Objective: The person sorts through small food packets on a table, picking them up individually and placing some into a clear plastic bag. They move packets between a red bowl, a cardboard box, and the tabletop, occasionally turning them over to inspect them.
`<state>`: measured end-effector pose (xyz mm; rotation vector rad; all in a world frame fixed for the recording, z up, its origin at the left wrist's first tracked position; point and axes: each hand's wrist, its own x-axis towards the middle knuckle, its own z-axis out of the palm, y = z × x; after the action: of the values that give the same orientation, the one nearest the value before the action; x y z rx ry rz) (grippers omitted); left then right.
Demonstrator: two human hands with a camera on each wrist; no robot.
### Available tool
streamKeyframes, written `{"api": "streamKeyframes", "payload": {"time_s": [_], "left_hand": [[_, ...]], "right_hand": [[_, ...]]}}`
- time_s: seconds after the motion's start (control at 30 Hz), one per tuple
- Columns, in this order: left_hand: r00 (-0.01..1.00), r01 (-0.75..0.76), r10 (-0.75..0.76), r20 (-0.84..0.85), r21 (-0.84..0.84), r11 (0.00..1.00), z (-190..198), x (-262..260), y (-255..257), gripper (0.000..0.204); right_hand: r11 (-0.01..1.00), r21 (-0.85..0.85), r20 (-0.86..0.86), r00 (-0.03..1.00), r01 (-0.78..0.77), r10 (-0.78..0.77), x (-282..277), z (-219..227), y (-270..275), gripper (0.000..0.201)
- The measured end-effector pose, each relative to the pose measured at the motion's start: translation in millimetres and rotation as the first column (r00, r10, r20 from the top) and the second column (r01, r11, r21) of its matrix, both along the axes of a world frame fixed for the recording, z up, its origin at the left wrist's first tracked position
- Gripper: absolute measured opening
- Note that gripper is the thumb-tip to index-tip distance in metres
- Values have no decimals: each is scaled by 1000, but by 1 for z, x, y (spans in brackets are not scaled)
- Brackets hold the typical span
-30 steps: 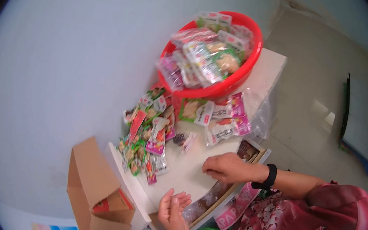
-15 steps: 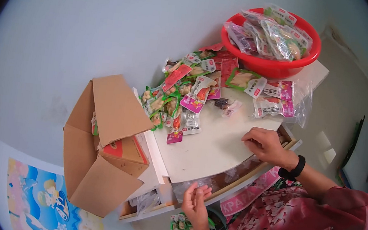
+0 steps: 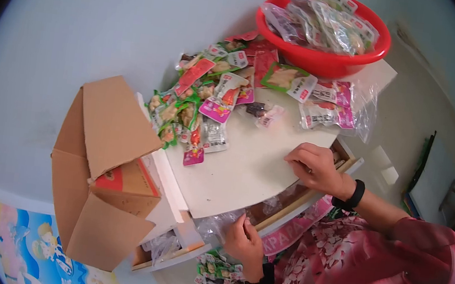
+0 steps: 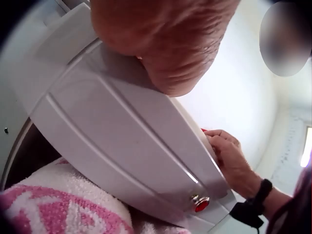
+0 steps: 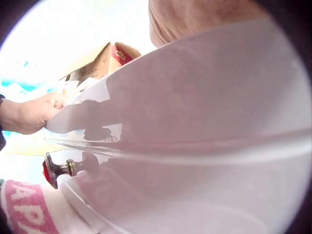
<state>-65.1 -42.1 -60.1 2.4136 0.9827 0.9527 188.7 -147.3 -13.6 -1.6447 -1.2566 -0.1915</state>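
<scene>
My right hand, fingers loosely curled, is at the right part of the open drawer's front edge, holding nothing visible. My left hand is at the drawer's left part, fingers bent beside a clear plastic bag; its fingertips are partly hidden. In the left wrist view the heel of that hand covers the top of the pale drawer front. Beyond the drawer, a heap of small snack packets lies on the white tabletop. A dark piece with a pinkish wrapper lies nearby.
A red basin full of bagged snacks stands at the far right, with larger packets before it. An open cardboard box stands at the left. More packets lie below the drawer. A red-tipped knob juts from the drawer front.
The head view has swung left, bringing the box and poster further into sight. The left hand's fingers have bent more, close to the drawer's edge. The right hand keeps its loose curl.
</scene>
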Motion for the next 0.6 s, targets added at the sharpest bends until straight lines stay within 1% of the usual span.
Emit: {"api": "streamKeyframes", "payload": {"time_s": [0.1, 0.17, 0.23, 0.27, 0.33, 0.37, 0.43, 0.47, 0.57, 0.6], "left_hand": [[1000, -24, 24, 5, 120, 992, -1, 4, -2, 13], [999, -32, 33, -9, 129, 991, -5, 5, -4, 13], [999, -46, 48, -19, 127, 991, -4, 5, -6, 14], [999, -26, 28, -18, 94, 995, -4, 5, -6, 14], [999, -10, 12, -33, 35, 999, -5, 1, -5, 15], [999, -17, 18, 38, -24, 1000, -9, 0, -4, 15], [984, -23, 47, 174, -139, 990, -10, 4, -8, 16], [950, -24, 129, 284, -347, 937, -6, 8, -17, 17], [957, 80, 16, 291, -315, 946, 25, 14, -27, 26], [958, 156, -77, 277, -275, 949, 38, 22, -28, 27]], "right_hand": [[998, 38, -7, 999, -42, 43, 4, -6, 0, 22], [996, -21, -86, 992, -89, 87, 5, 2, -9, 22], [997, 4, -152, 985, -79, 78, 7, 8, -18, 19], [1000, 27, -119, 993, -15, 19, 9, 16, -24, 20], [977, 96, -65, 981, 189, -184, 23, 29, -41, 22], [950, 134, -48, 960, 281, -277, 32, 31, -50, 23], [882, 144, -37, 893, 449, -449, 60, 32, -74, 24], [839, 148, -14, 849, 524, -528, 75, 36, -85, 24], [694, 90, -40, 699, 714, -714, 109, 31, -112, 32], [679, 46, -49, 680, 733, -731, 113, 26, -120, 33]]}}
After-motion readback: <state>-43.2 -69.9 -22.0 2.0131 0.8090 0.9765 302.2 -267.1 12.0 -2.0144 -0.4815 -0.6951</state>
